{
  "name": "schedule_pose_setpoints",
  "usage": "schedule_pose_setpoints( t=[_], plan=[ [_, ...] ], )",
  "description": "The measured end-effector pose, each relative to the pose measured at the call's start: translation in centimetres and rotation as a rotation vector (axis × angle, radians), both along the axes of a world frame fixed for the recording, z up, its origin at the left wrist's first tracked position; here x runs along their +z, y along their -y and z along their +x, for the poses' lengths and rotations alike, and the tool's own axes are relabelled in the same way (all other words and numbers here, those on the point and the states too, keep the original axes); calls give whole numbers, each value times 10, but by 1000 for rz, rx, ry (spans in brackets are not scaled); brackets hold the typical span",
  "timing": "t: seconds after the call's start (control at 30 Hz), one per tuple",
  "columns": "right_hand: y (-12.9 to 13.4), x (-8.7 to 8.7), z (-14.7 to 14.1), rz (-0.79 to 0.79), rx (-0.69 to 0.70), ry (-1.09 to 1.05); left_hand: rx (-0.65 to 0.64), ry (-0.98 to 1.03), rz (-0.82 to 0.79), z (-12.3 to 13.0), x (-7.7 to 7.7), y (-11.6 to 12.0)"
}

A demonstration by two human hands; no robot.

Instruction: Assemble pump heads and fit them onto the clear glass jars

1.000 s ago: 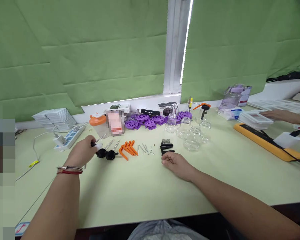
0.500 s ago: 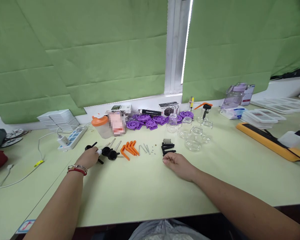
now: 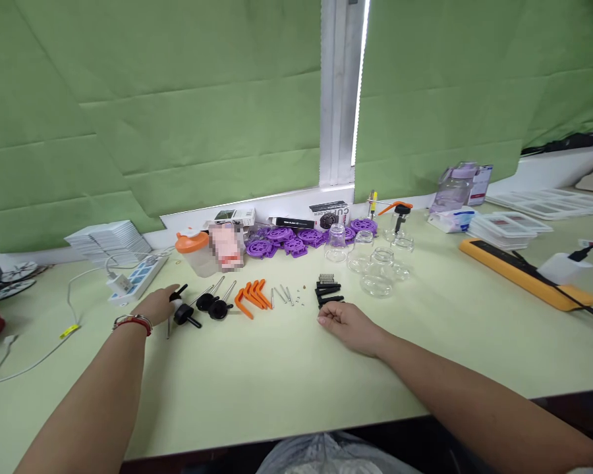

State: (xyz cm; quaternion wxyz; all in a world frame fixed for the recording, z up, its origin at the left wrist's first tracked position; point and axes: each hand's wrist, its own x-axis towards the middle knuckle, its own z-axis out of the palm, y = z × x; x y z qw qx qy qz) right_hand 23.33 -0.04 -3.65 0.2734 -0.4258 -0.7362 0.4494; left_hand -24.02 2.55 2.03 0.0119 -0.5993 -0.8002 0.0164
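My left hand (image 3: 155,305) is closed at the left end of a row of black parts with metal rods (image 3: 219,309); its fingers are partly hidden, with a black piece at the fingertips. Just right of it lies a black part with a handle (image 3: 184,315). My right hand (image 3: 343,324) rests on the table with curled fingers, beside small black pieces (image 3: 328,289) and springs (image 3: 327,278); whether it holds anything is hidden. Between the hands lie orange bent handles (image 3: 253,296), metal pins (image 3: 283,295) and tiny bits (image 3: 299,300).
Purple wheel-shaped parts (image 3: 294,247) and clear glass pieces (image 3: 377,280) stand farther back. An orange-lidded cup (image 3: 197,255) and a white power strip (image 3: 145,275) are at left. An orange power strip (image 3: 524,276), purple bottle (image 3: 454,191) and clear lids (image 3: 508,227) are at right.
My left hand has shifted left, leaving a black part visible at its right. My right hand stays by the small black pieces. The view has moved slightly.
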Motion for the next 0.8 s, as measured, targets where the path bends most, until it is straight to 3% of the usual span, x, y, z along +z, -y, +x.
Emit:
schedule_pose_setpoints(
  t=[0.1, 0.17, 0.37, 0.43, 0.5, 0.57, 0.63, 0.7, 0.8],
  plan=[
    [1, 1, 0, 8, -6, 2, 10, -12, -91, -9, -6, 0],
    [2, 2, 0, 11, -13, 1, 62, -6, -56, -12, -4, 4],
    [3, 2, -1, 7, -15, -21, 251, 57, 213, -8, 27, 28],
    [3, 1, -1, 5, -22, -33, 326, 257, 328, 2, 42, 37],
    [3, -1, -1, 9, -31, -23, 351, 598, 496, 15, 56, 46],
    [1, 1, -2, 18, -42, 15, 194, 1022, 664, 32, 67, 55],
    [-2, 6, -4, 38, -50, 72, 67, 1273, 659, 52, 74, 63],
    [-10, 14, -8, 96, -51, 141, -31, 1378, 639, 76, 76, 70],
    [-32, 30, -18, 296, -44, 305, -132, 1465, 468, 115, 67, 75]
  ],
)
